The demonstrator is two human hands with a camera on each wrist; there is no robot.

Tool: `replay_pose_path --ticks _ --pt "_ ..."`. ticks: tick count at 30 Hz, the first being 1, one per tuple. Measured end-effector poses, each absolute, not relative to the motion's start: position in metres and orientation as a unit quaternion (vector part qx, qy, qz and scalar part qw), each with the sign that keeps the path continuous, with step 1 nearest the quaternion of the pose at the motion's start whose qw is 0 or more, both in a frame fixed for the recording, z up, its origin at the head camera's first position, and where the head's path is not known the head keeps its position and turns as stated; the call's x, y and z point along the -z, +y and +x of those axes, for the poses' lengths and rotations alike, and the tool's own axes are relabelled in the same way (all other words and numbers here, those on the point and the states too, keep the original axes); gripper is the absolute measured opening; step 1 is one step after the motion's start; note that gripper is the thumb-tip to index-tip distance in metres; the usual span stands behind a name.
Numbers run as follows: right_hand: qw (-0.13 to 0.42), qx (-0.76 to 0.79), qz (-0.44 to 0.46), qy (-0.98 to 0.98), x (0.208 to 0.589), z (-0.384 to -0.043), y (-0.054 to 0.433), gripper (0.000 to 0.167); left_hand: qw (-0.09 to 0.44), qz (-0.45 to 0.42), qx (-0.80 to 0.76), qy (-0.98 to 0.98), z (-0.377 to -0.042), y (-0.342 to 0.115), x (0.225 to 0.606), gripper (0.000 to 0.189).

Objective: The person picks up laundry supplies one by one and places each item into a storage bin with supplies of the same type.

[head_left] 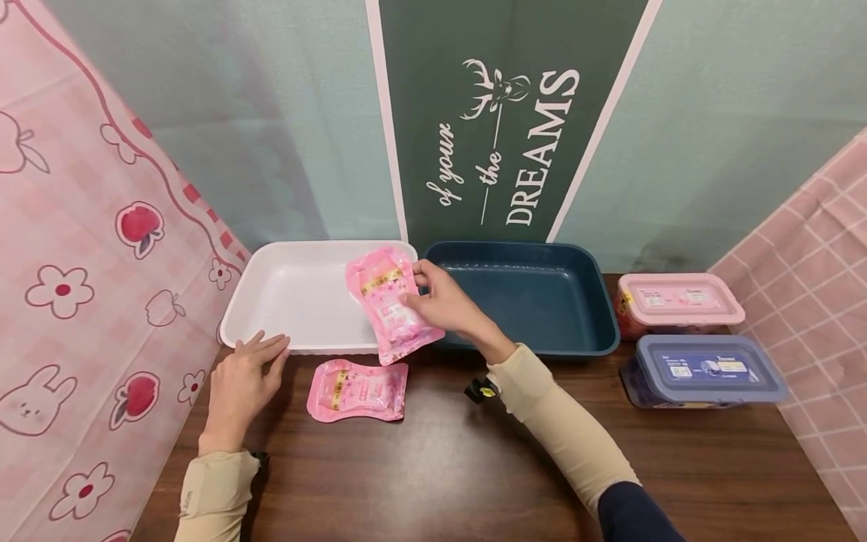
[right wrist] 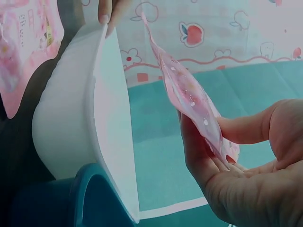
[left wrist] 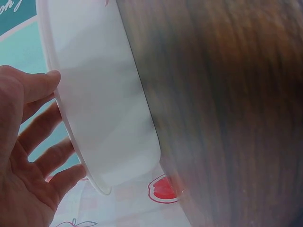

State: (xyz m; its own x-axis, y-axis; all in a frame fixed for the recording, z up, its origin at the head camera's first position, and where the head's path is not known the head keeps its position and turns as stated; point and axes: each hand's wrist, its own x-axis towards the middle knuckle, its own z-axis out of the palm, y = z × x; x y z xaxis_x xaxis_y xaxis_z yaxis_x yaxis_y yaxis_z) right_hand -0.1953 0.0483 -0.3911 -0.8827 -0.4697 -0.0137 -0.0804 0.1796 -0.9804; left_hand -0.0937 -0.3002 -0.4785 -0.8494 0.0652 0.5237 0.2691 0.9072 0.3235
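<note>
My right hand [head_left: 450,301] pinches a pink pouch [head_left: 389,301] between thumb and fingers, over the right end of the white tray [head_left: 298,350]. In the right wrist view the pouch [right wrist: 189,97] appears nearly edge-on, thin and slightly bulging, with the thumb on one face and fingers behind it. A second pink pouch [head_left: 357,390], with a gold band across it, lies flat on the table in front of that tray. My left hand [head_left: 247,380] rests its fingertips on the tray's near left rim; the left wrist view shows the fingers [left wrist: 52,153] spread along this edge.
A dark blue tray [head_left: 518,350] stands right of the white one. Farther right are two lidded boxes, one pink [head_left: 680,299] and one blue [head_left: 711,369]. Patterned cloth [head_left: 68,301] borders the wooden table [head_left: 440,467] on the left, and a green cloth hangs behind.
</note>
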Motion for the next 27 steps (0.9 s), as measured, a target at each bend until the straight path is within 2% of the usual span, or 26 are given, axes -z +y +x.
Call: replay_pose_path --ticks 18,27 --pt "0.151 0.614 -0.162 0.757 0.398 -0.205 0.018 0.027 0.253 -0.089 0.195 -0.943 -0.092 -0.301 0.478 0.025" --pt "0.153 0.638 -0.133 0.743 0.406 -0.21 0.008 0.031 0.254 -0.09 0.196 -0.943 -0.092 -0.301 0.477 0.026"
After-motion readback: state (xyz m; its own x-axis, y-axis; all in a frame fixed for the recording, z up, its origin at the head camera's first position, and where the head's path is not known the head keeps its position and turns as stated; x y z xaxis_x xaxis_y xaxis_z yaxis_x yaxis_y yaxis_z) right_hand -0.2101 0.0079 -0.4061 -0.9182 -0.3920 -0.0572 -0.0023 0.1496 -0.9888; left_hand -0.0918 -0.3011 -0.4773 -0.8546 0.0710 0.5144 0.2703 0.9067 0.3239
